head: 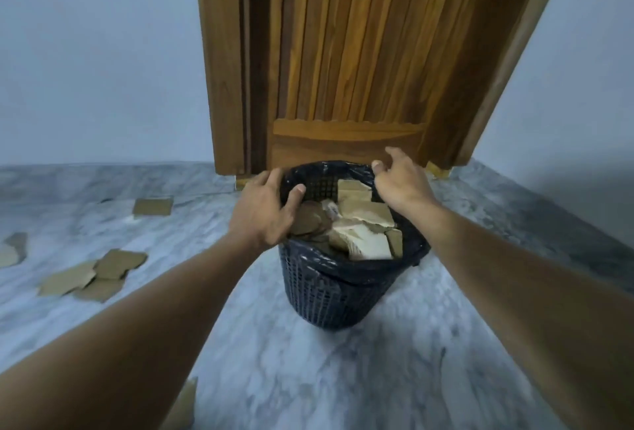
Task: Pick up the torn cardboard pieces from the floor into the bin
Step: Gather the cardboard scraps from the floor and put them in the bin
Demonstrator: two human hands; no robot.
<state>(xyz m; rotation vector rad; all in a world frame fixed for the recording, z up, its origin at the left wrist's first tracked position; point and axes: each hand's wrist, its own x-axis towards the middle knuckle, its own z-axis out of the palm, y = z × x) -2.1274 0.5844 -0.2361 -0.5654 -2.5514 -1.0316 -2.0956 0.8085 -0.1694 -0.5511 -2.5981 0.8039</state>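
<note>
A dark mesh bin with a black liner stands on the marble floor in front of a wooden door. Several torn cardboard pieces fill it almost to the rim. My left hand lies over the bin's left rim, its thumb spread above the pieces inside, and I see nothing held in it. My right hand hovers at the far right rim with relaxed fingers, also holding nothing visible. More torn cardboard lies on the floor to the left: a cluster, a single piece and another at the edge.
The wooden door and its frame rise directly behind the bin, with pale walls on both sides. One more cardboard scrap shows under my left forearm near the bottom edge. Grey marble floor stretches between me and the bin.
</note>
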